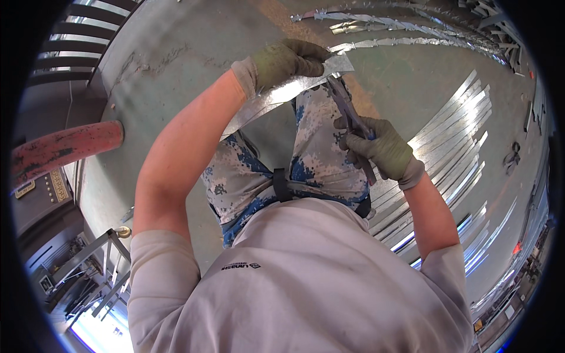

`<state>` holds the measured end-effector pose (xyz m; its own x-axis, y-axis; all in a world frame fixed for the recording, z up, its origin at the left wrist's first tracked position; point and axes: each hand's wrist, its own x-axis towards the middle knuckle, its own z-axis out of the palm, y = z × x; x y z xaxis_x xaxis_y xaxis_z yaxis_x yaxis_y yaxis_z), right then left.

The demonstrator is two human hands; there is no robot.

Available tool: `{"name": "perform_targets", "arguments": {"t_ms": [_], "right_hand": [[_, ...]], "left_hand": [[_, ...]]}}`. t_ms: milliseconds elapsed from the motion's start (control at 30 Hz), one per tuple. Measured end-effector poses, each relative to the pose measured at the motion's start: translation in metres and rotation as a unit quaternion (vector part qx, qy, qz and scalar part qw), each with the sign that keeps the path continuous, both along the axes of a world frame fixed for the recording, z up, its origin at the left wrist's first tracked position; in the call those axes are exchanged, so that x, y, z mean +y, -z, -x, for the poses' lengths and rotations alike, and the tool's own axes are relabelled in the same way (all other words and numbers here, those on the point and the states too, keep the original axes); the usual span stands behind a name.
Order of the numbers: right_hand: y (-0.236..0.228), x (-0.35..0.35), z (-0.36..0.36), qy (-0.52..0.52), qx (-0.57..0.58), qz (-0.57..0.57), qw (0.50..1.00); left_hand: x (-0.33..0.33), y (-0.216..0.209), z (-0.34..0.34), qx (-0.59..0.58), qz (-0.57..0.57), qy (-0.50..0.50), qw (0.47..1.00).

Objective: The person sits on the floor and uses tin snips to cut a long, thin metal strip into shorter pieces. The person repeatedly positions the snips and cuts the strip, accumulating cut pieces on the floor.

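Note:
My left hand (pixel 285 63), in a green work glove, grips a shiny flat sheet-metal strip (pixel 281 94) near its far end. The strip slants down to the left across the gap between my knees. In my gloved right hand (pixel 385 148) is a pair of metal snips (pixel 346 106), with fingers wrapped round the handles. The jaws point up and away from me and meet the strip's edge close to its far end. Whether the blades are closed on the metal is too small to tell.
Many long metal strips (pixel 453 132) lie side by side on the floor at my right. Jagged, notched strips (pixel 400 42) stretch across the far right. A worn red pipe (pixel 70 147) juts in from the left, below dark slats (pixel 79 46). A metal frame (pixel 109 241) stands lower left.

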<state>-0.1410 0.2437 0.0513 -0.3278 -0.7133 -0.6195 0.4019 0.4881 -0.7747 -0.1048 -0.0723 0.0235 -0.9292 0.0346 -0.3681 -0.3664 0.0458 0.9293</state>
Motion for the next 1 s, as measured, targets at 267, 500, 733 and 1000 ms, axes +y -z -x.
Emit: {"name": "perform_targets", "arguments": {"t_ms": [267,500,733,1000], "right_hand": [[0.011,0.007,0.012,0.003,-0.119,0.06,0.991],[0.021,0.011,0.017,0.021,-0.218,0.071,0.973],[0.037,0.013,0.021,0.012,-0.229,0.081,0.97],[0.014,0.009,0.015,0.016,-0.23,0.092,0.969]], "left_hand": [[-0.002,0.008,0.003,-0.007,-0.006,-0.016,1.0],[-0.001,0.01,0.005,-0.024,-0.025,-0.019,0.999],[-0.001,0.011,0.008,-0.02,-0.031,-0.008,0.999],[-0.015,0.011,0.003,-0.044,-0.105,0.005,0.993]]}}
